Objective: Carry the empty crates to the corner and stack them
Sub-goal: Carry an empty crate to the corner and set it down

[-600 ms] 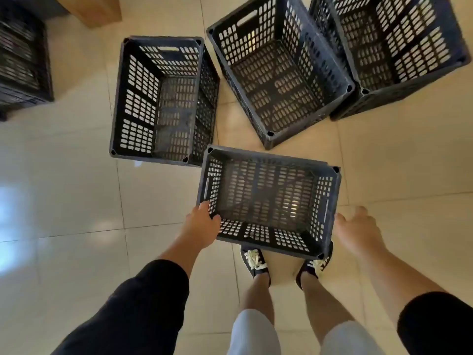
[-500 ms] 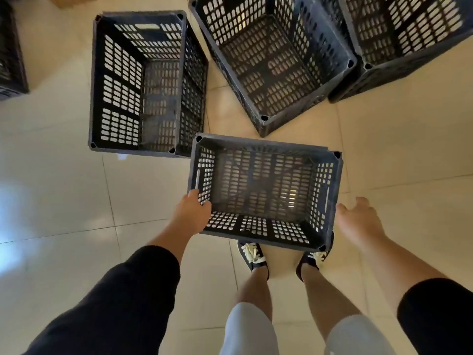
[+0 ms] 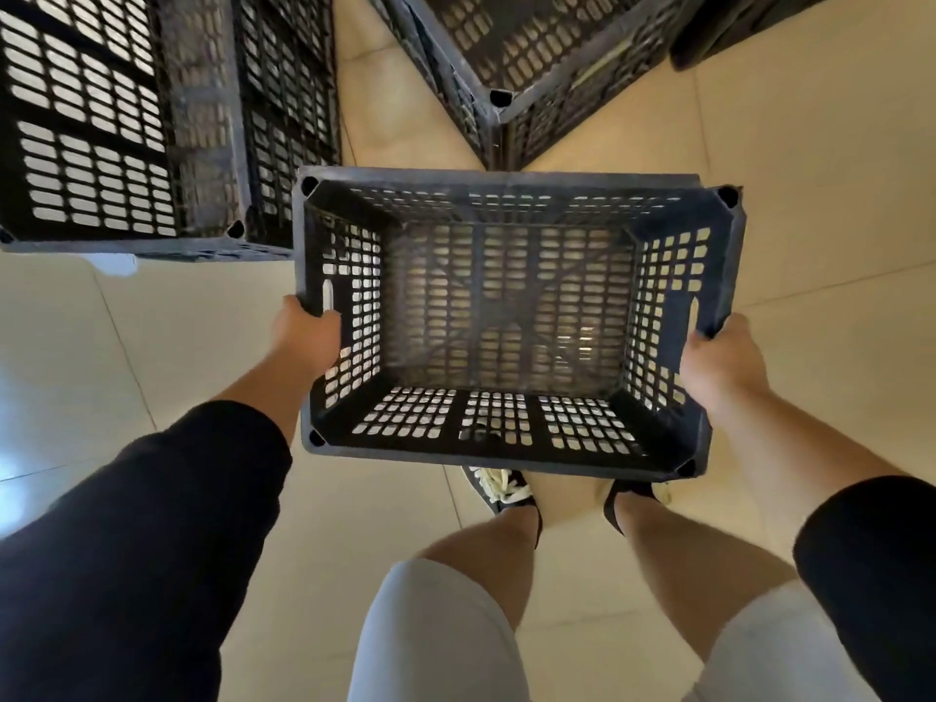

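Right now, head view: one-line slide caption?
Left hand and right hand grip an empty black crate by its ends above tiled floor.

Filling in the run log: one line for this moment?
phase: gripping | left hand: on black slotted plastic crate left end | right hand: on right end | contents: empty

Right hand (image 3: 722, 364), open and clear of crate (image 3: 506, 316) earlier, now clamped on its right handle. I see crate fill more of frame, nearer camera. Left floor crate (image 3: 152, 119) and rear crate (image 3: 511, 48) slid toward top edge, cropped.
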